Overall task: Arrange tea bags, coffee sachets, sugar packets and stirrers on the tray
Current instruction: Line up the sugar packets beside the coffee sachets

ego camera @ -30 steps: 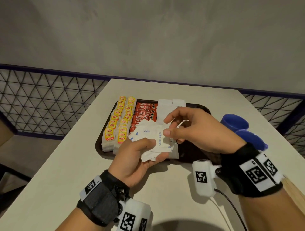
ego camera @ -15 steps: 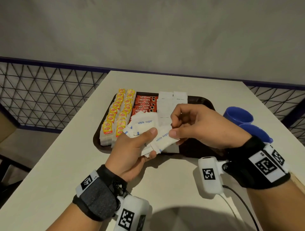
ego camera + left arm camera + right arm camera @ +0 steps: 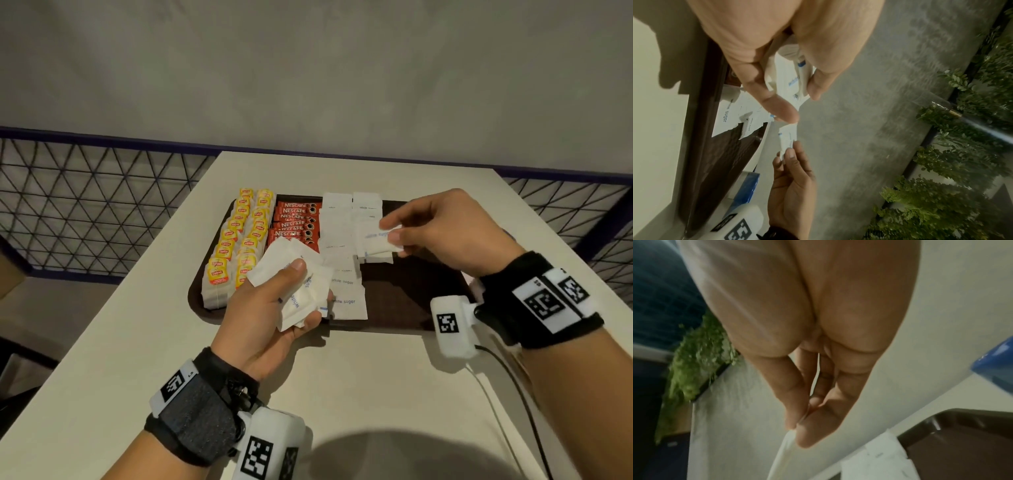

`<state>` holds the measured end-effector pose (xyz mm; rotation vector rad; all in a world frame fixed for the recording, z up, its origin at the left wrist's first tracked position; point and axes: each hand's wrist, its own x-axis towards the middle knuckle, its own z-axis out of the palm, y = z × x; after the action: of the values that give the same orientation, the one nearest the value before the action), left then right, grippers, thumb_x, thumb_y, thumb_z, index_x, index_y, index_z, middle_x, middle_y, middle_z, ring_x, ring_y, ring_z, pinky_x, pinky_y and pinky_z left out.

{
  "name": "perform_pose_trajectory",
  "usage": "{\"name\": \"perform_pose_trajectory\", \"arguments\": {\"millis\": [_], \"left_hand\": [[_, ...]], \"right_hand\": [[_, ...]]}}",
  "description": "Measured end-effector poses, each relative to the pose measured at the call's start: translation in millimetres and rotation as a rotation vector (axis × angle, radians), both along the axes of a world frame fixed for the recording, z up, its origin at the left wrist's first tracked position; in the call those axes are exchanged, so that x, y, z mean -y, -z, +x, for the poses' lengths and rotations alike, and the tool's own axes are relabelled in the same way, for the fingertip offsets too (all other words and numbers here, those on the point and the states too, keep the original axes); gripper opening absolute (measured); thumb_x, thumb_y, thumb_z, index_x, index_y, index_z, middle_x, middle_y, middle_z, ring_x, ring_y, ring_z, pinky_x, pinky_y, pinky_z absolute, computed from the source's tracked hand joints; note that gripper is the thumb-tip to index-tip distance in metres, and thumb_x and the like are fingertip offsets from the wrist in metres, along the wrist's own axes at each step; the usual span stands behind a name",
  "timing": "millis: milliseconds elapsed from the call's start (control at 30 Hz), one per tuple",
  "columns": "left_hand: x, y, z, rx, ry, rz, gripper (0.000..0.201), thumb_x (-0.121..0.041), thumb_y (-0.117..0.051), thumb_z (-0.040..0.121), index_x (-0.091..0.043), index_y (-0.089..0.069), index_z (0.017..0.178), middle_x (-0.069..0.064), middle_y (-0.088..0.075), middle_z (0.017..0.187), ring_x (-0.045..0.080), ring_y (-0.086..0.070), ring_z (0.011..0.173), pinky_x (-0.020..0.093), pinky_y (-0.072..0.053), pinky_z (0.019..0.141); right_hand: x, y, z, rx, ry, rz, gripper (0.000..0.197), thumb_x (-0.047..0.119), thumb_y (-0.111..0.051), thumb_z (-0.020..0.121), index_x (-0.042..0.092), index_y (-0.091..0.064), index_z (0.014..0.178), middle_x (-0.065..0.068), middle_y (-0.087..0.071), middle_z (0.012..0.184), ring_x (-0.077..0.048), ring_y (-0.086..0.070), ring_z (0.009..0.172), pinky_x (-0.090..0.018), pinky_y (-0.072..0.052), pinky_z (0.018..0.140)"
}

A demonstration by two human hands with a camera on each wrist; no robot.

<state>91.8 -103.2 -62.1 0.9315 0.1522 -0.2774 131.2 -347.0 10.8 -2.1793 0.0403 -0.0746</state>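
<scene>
Above the right half of the dark brown tray (image 3: 404, 301), a single white sugar packet (image 3: 375, 241) is pinched by its end between the thumb and fingertips of the right hand (image 3: 445, 233); the right wrist view shows that thumb and those fingers pressed together on the packet's thin edge. Just nearer, over the tray's front edge, the left hand (image 3: 270, 315) grips a loose fan of sugar packets (image 3: 294, 281), the thumb lying across their top and the fingers curled underneath. The two hands are apart, with the held packet a little beyond and to the right of the fan.

On the tray below, more sugar packets lie flat in two columns (image 3: 342, 274) running from the far rim toward the near one; the left column reaches further forward than the right, and the pinched packet hangs over the near end of the right one. Touching those columns on the left is a stack of red coffee sachets (image 3: 296, 221), and left of these stand two rows of yellow-tagged tea bags (image 3: 236, 240) along the tray's left side. The right portion of the tray is bare.

The tray sits on a pale table (image 3: 359, 394). Beyond the right hand, a blue cup (image 3: 995, 361) stands on the table, clearest in the right wrist view. A grey wall (image 3: 308, 68) rises behind the table.
</scene>
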Motion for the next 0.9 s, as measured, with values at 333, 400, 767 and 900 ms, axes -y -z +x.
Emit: {"name": "perform_pose_trajectory", "arguments": {"millis": [333, 400, 767, 900], "left_hand": [[-0.9, 0.1, -0.9, -0.012, 0.022, 0.032, 0.038, -0.019, -0.069, 0.095, -0.020, -0.063, 0.133, 0.012, -0.078, 0.111, 0.029, -0.077, 0.086, 0.029, -0.055, 0.050], [-1.2, 0.6, -0.6, -0.019, 0.026, 0.032, 0.039, -0.019, -0.069, 0.094, -0.019, -0.063, 0.133, 0.014, -0.077, 0.114, 0.031, -0.077, 0.088, 0.029, -0.055, 0.050], [-2.1, 3.1, 1.5, -0.019, 0.036, 0.032, 0.043, -0.020, -0.071, 0.092, -0.021, -0.063, 0.134, 0.013, -0.076, 0.117, 0.036, -0.074, 0.100, 0.029, -0.054, 0.049], [-2.2, 3.7, 1.6, -0.019, 0.045, 0.014, 0.041, -0.020, -0.070, 0.093, -0.020, -0.063, 0.134, 0.013, -0.076, 0.117, 0.034, -0.075, 0.096, 0.030, -0.055, 0.050]], "right_hand": [[11.9, 15.8, 48.9, -0.230, -0.105, -0.234, 0.013, 0.000, -0.080, 0.087, 0.011, -0.083, 0.093, -0.003, -0.079, 0.086, -0.019, -0.077, 0.067, -0.018, -0.059, 0.064], [10.2, 19.4, 53.7, -0.256, -0.116, -0.216, 0.013, -0.002, -0.079, 0.087, 0.008, -0.082, 0.095, -0.004, -0.079, 0.088, -0.018, -0.077, 0.066, -0.017, -0.058, 0.062], [0.8, 29.8, 74.3, -0.395, -0.184, -0.603, 0.020, 0.016, -0.083, 0.087, 0.008, -0.072, 0.102, -0.004, -0.079, 0.086, -0.025, -0.079, 0.072, -0.035, -0.065, 0.076], [-1.0, 26.1, 73.8, -0.378, -0.203, -0.643, 0.023, 0.018, -0.086, 0.084, 0.011, -0.074, 0.101, -0.006, -0.077, 0.089, -0.029, -0.078, 0.073, -0.036, -0.064, 0.072]]}}
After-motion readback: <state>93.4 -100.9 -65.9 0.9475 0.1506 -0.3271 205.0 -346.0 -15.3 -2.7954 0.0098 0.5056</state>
